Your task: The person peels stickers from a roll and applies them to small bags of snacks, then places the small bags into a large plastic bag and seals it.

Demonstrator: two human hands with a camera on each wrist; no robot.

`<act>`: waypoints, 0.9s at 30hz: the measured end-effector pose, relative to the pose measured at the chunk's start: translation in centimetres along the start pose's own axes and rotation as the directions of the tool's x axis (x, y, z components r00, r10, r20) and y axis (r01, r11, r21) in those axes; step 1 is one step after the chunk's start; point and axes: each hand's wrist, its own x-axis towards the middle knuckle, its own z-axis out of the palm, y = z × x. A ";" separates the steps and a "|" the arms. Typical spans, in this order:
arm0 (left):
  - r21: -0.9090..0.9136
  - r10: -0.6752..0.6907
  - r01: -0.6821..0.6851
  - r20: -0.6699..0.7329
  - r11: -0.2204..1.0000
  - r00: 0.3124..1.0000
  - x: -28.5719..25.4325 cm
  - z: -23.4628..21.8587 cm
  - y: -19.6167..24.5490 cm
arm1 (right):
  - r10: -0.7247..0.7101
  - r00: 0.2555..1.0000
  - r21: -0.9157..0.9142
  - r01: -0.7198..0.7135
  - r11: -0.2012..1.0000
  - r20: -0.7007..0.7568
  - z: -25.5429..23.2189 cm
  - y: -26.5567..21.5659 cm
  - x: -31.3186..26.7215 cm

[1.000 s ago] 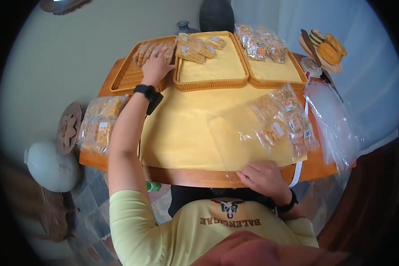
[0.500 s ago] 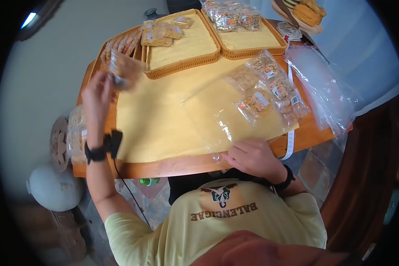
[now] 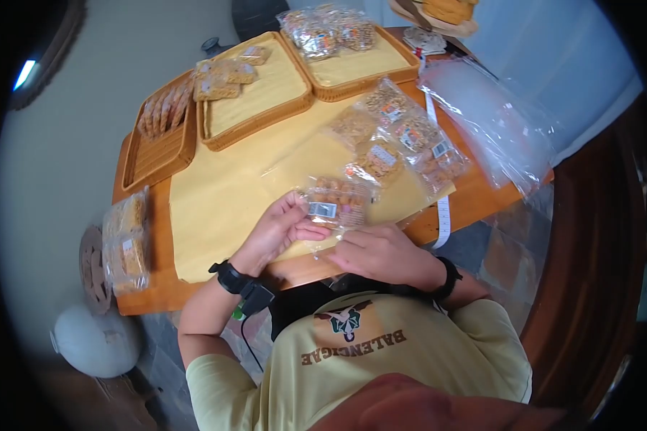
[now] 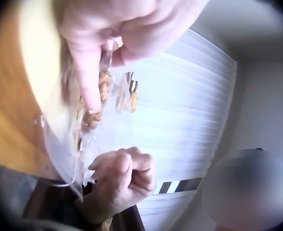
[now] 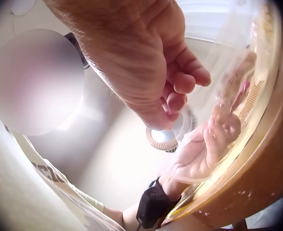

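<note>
In the head view my left hand [image 3: 277, 226] grips one end of a clear-wrapped packet of brown snack pieces [image 3: 338, 201] with a white barcode label. The packet is at the mouth end of a large clear plastic bag [image 3: 295, 164], near the table's front edge. Several snack packets [image 3: 379, 159] lie inside the bag at its far end. My right hand [image 3: 388, 253] pinches the bag's near edge between curled fingers and thumb. In the right wrist view, the film stretches from the right hand [image 5: 151, 72] past the left hand [image 5: 204, 149].
Three wicker trays stand at the back: one with brown packets in a row [image 3: 167, 111], one with yellowish packets [image 3: 219, 77], one with mixed packets [image 3: 327, 32]. Filled bags [image 3: 127, 244] sit at the left edge. Flat clear bags [image 3: 489, 126] and a white measuring tape [image 3: 443, 219] are right.
My left hand took a packet from the left tray and brought it toward me to the bag's mouth. The right hand stayed at the bag's edge. The head view has shifted and turned.
</note>
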 end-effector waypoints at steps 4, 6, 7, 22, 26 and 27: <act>-0.004 -0.056 0.056 0.102 0.998 0.993 1.4 1.6 -1.2 | -0.053 0.984 0.026 0.058 0.998 -0.172 1.2 0.4 -0.2; -0.013 -0.013 0.017 0.231 1.000 0.973 2.3 1.8 -2.2 | -0.058 0.988 0.020 0.062 0.998 -0.144 1.0 0.5 -0.3; -0.008 -0.018 0.021 0.232 1.000 0.973 2.4 2.5 -2.5 | -0.074 0.995 -0.007 0.074 0.997 -0.068 0.7 0.5 -0.3; 0.784 -0.115 -0.460 0.547 0.418 0.829 4.3 4.6 1.5 | -0.121 0.992 0.013 0.122 0.992 -0.026 -0.1 0.5 -1.0; 0.924 -0.002 -0.355 0.359 0.145 0.933 3.1 3.6 2.0 | -0.079 0.997 0.094 0.078 0.992 0.001 -0.6 0.5 -1.2; 0.912 0.078 -0.409 0.411 -0.040 0.908 2.9 3.7 1.6 | -0.083 0.997 0.095 0.082 0.992 0.000 -0.4 0.5 -1.2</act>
